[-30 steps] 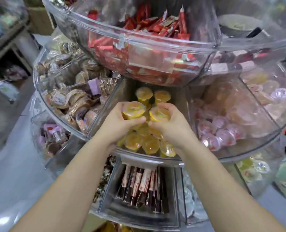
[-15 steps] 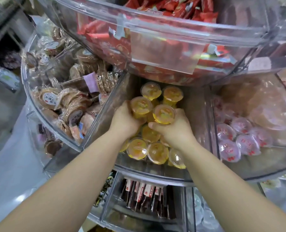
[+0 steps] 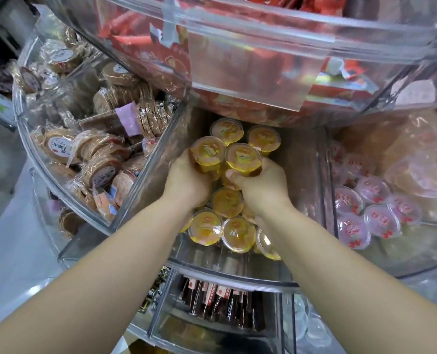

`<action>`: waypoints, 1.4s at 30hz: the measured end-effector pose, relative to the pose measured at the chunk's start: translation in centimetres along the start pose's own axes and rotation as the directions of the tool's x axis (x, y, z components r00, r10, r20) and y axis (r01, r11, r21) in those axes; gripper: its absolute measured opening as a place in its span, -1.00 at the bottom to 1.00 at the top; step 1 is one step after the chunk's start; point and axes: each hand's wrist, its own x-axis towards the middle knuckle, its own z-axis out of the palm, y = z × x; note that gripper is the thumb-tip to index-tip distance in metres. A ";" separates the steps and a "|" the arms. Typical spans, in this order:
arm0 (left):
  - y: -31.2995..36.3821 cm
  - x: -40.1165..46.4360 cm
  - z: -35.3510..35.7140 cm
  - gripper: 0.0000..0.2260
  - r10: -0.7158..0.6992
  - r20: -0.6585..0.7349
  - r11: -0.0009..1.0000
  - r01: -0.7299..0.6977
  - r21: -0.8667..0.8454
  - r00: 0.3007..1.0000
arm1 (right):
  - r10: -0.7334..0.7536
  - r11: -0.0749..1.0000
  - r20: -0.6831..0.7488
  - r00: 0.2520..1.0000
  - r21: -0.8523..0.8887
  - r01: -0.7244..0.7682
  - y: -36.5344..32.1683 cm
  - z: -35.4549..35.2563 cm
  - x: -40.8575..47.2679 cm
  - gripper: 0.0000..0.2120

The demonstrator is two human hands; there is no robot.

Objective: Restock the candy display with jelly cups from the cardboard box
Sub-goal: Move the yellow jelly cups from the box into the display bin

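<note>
A: Item one, hands. We see both forearms rising from the lower edge of the frame into the middle compartment [image 3: 299,159] of the clear display tier. Our left hand [image 3: 186,181] curls its fingers round one yellow jelly cup [image 3: 208,155]; our right hand [image 3: 259,183] grips a second jelly cup [image 3: 243,159], thumb across its near side. The two held cups touch, lids tilted toward us.

B: Item two, stock. We count two more yellow cups [image 3: 263,140] behind the held pair at frame centre, and a loose heap of yellow cups [image 3: 227,201] below the wrists, reaching the compartment's front rim [image 3: 227,274].

A: Item three, writing. Cup lids carry small print, too blurred to read. Round wrapped biscuits [image 3: 59,146] at centre left bear white labels with characters we cannot make out. Dark stick packs [image 3: 220,300] in the lower tier show red-and-white tags, unreadable.

B: Item four, neighbours. Pink-lidded cups [image 3: 373,213] lie in the compartment at centre right. Red wrapped sweets [image 3: 133,37] fill the upper tier, whose wall overhangs the yellow compartment.

A: Item five, room. Clear dividers close both sides; bare floor shows right of the held cups, beside the right divider.
</note>
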 end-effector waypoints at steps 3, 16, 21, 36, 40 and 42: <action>0.1 0.1 -0.1 -0.58 -0.033 0.015 0.999 0.033 -0.004 0.999 | -0.002 0.999 -0.024 1.000 0.039 0.002 0.3 0.2 -0.1 -0.67; 0.4 -1.0 -0.7 -0.68 -0.094 0.038 0.994 0.096 -0.049 0.995 | -0.005 0.999 0.059 0.998 0.044 0.002 0.1 -1.3 -0.9 -0.54; 0.7 -2.8 -2.5 -0.59 -0.040 0.141 0.978 0.067 -0.199 0.989 | 0.021 0.972 0.182 0.983 0.226 -0.063 -0.8 -2.7 -3.5 -0.69; -19.3 -21.7 -9.7 -0.79 -0.233 -0.398 0.928 0.081 -0.363 0.887 | -0.005 0.999 0.830 0.558 0.022 -0.024 7.6 10.3 -20.3 -0.74; -32.7 -25.2 -4.8 -0.72 -0.536 -0.221 0.807 0.417 -0.419 0.815 | 0.332 0.932 0.793 0.512 -0.360 -0.046 21.4 15.7 -21.9 -0.83; -39.4 -26.6 -1.7 -0.77 -0.617 -0.120 0.757 0.544 -0.362 0.778 | 0.450 0.848 0.713 0.537 -0.531 -0.005 29.6 17.8 -21.5 -0.83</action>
